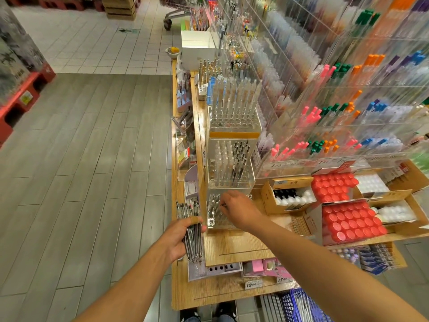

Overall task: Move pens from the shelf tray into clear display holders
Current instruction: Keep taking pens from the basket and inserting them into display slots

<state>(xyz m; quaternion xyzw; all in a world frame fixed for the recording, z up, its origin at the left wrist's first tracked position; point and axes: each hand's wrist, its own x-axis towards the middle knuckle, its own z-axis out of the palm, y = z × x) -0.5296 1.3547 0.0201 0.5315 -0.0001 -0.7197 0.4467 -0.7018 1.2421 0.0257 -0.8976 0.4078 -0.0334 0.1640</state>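
Note:
My left hand [177,238] grips a thick bundle of clear-barrelled pens [191,231] at the shelf's left edge, tips pointing down. My right hand [239,209] reaches over the nearest clear display holder [214,216], fingers pinching what looks like a single pen above its holes. That holder shows mostly bare holes on its left side. Behind it stands a second clear holder [228,168] with white and black pens, and a third holder [234,105] with tall white pens. No shelf tray can be made out.
Cardboard boxes of red-capped bottles [348,220] and white bottles [292,197] sit to the right on the wooden shelf [234,249]. Acrylic racks of coloured pens [336,108] rise behind. A blue basket [299,307] is below; the grey floor aisle [81,170] lies left.

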